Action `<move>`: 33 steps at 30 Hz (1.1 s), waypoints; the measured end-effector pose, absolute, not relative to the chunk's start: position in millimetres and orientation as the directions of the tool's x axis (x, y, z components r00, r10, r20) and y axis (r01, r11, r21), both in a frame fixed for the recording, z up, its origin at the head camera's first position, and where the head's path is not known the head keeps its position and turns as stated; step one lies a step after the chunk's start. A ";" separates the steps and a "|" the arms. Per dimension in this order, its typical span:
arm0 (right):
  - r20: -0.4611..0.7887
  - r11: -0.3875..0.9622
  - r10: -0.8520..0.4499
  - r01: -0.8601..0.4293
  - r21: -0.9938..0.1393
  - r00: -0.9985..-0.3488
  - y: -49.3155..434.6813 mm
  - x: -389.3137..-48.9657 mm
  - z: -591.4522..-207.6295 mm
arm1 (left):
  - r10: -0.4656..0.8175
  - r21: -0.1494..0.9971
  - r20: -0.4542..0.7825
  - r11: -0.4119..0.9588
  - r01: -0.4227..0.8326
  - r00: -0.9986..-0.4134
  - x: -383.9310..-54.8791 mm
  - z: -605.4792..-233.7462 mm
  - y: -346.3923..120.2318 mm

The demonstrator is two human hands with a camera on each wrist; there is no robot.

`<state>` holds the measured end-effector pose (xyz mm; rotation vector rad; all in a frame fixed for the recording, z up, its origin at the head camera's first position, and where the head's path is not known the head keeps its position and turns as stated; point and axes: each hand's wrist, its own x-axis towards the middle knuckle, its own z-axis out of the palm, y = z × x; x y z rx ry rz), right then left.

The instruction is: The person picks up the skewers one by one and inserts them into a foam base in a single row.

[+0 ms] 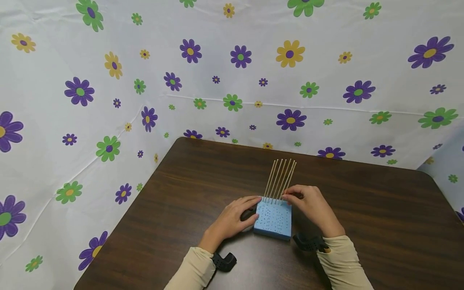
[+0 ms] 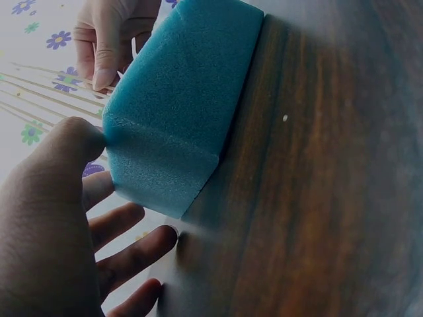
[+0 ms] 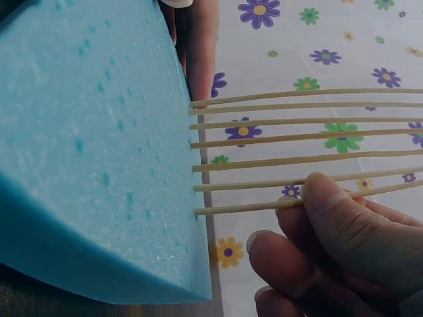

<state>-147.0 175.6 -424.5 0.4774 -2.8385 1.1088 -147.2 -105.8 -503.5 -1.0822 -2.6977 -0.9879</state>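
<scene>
A light blue foam block (image 1: pixel 273 219), its top dotted with small holes, lies on the brown table. Several thin wooden skewers (image 3: pixel 264 162) stand in a row along its far edge, their lower ends in the foam. My left hand (image 1: pixel 232 215) rests against the block's left side, thumb and index fingertip touching it. The other left fingers are extended and spread in the left wrist view. With thumb and index finger, my right hand (image 1: pixel 311 203) pinches the rightmost skewer (image 3: pixel 251 209) a little above the foam. How deep the skewers go is hidden.
A dark wood-grain table (image 1: pixel 188 181) reaches to a white flower-print cloth (image 1: pixel 203 24) hung behind and at the left. Black wrist-worn cameras (image 1: pixel 224 262) sit by both cuffs. A tiny pale speck (image 2: pixel 285 118) lies on the table near the block.
</scene>
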 end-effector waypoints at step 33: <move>0.064 0.676 -0.404 -0.345 -0.651 -0.913 190.4 -149.3 -423.6 | 0.601 0.550 0.279 0.539 0.638 -0.749 -147.9 -502.9 -107.2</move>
